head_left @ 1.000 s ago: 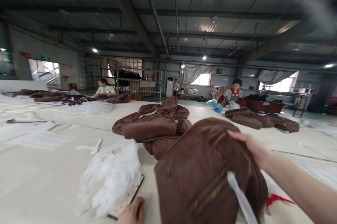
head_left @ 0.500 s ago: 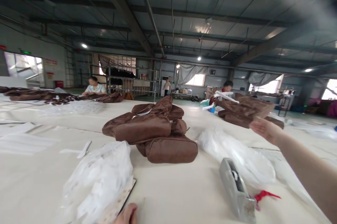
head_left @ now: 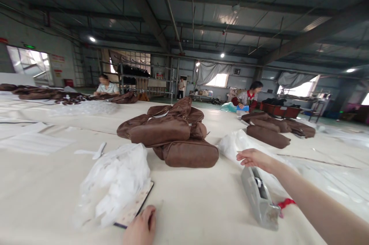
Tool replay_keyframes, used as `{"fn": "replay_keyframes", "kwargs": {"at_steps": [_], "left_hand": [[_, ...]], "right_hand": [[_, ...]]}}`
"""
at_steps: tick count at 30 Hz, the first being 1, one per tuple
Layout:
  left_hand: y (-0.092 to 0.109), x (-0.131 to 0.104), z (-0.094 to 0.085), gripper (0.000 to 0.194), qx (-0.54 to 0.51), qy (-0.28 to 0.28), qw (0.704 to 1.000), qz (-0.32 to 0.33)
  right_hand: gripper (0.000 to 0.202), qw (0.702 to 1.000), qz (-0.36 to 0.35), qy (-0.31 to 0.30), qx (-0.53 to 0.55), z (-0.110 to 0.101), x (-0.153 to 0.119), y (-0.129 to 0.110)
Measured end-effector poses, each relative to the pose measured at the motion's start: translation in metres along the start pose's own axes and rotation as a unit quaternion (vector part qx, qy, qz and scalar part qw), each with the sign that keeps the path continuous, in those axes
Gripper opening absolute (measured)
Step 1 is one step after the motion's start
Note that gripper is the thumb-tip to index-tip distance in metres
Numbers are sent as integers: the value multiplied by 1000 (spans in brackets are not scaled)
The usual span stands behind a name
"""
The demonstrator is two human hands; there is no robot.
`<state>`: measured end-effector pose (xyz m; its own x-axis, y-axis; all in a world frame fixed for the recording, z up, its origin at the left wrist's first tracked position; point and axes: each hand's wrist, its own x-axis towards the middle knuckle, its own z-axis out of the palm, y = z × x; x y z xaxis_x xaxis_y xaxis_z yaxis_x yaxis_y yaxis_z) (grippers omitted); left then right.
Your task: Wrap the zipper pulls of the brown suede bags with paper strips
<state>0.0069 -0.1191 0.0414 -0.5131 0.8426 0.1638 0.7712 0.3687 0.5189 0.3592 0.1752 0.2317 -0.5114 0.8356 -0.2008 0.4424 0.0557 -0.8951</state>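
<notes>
My right hand (head_left: 255,158) is above the tape dispenser (head_left: 258,199), fingers stretched out and holding nothing. Just beyond it a clear plastic bag (head_left: 233,141) lies on the pale table (head_left: 187,206). At the bottom edge my left hand (head_left: 141,225) rests with curled fingers, beside a dark-edged flat case (head_left: 141,202); whether anything is pinched in it I cannot make out. A bag of white pieces (head_left: 121,183) partly covers that case. Brown leather-like bags (head_left: 190,154) are heaped in the middle, and several more brown bags (head_left: 268,135) lie to the right.
A red ribbon (head_left: 286,202) sticks out beside the dispenser. White paper sheets (head_left: 37,141) and more brown pieces (head_left: 54,95) lie on the left. One person (head_left: 106,85) is at the far left, another (head_left: 249,97) at the far right, with a red bin (head_left: 281,110) behind.
My right hand has drawn back to the left from the right-hand brown bags. The brown bag that was raised and blurred there now lies down. My left hand shows more fully.
</notes>
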Motion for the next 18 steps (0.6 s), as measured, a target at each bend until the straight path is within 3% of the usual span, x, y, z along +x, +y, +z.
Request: {"fn": "replay_keyframes", "kwargs": {"at_steps": [6, 8, 11, 13, 15, 18], "left_hand": [[12, -7, -8, 28, 16, -7, 1000, -19], [13, -8, -8, 26, 15, -3, 1000, -20], [12, -8, -7, 24, 21, 4, 999, -27], [10, -7, -3, 24, 28, 12, 999, -28], [5, -4, 3, 24, 36, 10, 999, -33], [-4, 3, 14, 27, 52, -11, 997, -54]], "right_hand": [[40, 975, -86, -8, -204, 81, 45, -14], [46, 947, -166, 22, -274, 108, 58, -29], [63, 848, -327, 78, -410, 145, 74, -68], [69, 792, -390, 96, -459, 166, 87, -100], [76, 773, -407, 104, -476, 186, 102, -131], [84, 779, -388, 121, -477, 209, 130, -162]]}}
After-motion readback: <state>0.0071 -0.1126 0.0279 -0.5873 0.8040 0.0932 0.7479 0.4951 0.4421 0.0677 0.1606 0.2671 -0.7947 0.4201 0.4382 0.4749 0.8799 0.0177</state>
